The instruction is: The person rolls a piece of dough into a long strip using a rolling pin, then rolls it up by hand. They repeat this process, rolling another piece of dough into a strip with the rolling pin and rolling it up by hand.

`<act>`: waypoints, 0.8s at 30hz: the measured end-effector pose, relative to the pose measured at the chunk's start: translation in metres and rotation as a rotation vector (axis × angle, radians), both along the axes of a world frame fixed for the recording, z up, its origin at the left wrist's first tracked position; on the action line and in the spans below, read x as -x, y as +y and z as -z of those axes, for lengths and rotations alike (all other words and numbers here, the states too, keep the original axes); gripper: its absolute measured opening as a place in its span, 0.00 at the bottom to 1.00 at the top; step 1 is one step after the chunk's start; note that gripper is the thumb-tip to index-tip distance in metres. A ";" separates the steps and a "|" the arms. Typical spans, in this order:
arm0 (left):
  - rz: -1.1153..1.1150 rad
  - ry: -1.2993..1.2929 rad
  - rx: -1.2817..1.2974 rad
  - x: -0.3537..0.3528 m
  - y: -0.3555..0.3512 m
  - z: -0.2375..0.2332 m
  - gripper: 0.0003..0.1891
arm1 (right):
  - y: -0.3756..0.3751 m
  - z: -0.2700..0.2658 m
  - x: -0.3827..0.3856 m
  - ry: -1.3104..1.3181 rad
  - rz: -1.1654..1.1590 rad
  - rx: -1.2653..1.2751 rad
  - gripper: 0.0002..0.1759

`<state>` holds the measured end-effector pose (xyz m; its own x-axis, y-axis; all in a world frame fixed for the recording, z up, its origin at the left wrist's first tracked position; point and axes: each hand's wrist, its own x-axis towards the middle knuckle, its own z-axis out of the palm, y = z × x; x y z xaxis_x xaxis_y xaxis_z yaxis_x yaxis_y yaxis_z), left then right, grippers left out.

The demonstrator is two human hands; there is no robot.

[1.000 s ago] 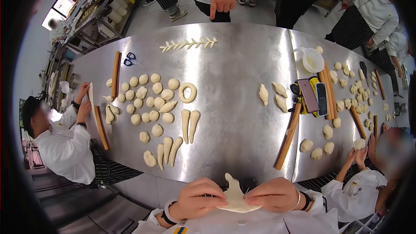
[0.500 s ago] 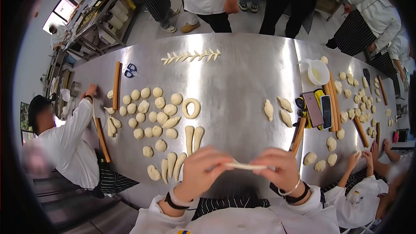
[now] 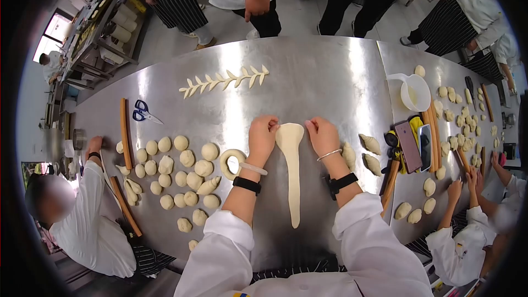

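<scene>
A long flat strip of dough (image 3: 291, 159) lies on the steel table, wide at its far end and tapering to a narrow tip towards me. My left hand (image 3: 264, 136) is at the wide end's left corner, fingers curled and pinched on the edge. At the opposite corner, my right hand (image 3: 323, 138) has its thumb and fingertips pinched together at the edge; the contact there is small and hard to see. Left of my wrist lies a dough ring (image 3: 224, 164). Beyond my right forearm rest several shaped dough pieces (image 3: 372, 163), one partly hidden.
Several dough balls (image 3: 187, 158) cover the left side, near scissors (image 3: 144, 112) and a rolling pin (image 3: 126, 135). A braided dough piece (image 3: 223, 81) lies farther back. Phones (image 3: 408, 146), a white bowl (image 3: 413, 94) and more pins are rightward. People stand around the table.
The dough strip, held sideways between both hands close to me before, now lies lengthwise on the table. Both hands have moved forward to its far end. The view has shifted.
</scene>
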<state>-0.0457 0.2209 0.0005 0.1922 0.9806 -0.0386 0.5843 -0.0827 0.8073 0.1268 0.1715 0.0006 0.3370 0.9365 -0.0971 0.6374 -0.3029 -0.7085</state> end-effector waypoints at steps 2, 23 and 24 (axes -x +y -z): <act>-0.028 0.097 -0.159 -0.001 0.002 -0.009 0.08 | 0.004 -0.010 0.013 -0.114 -0.030 0.022 0.16; -0.262 0.244 -0.055 -0.003 -0.250 -0.012 0.15 | -0.289 -0.005 -0.085 -0.472 0.482 0.185 0.20; -0.222 0.305 -0.040 -0.007 -0.262 -0.014 0.16 | -0.293 -0.001 -0.090 -0.426 0.472 0.180 0.19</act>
<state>-0.0384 -0.0411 0.0147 -0.0400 0.9990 -0.0223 0.8044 0.0454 0.5924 0.2172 -0.1216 0.0021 0.7508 0.6605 -0.0055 0.6207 -0.7083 -0.3362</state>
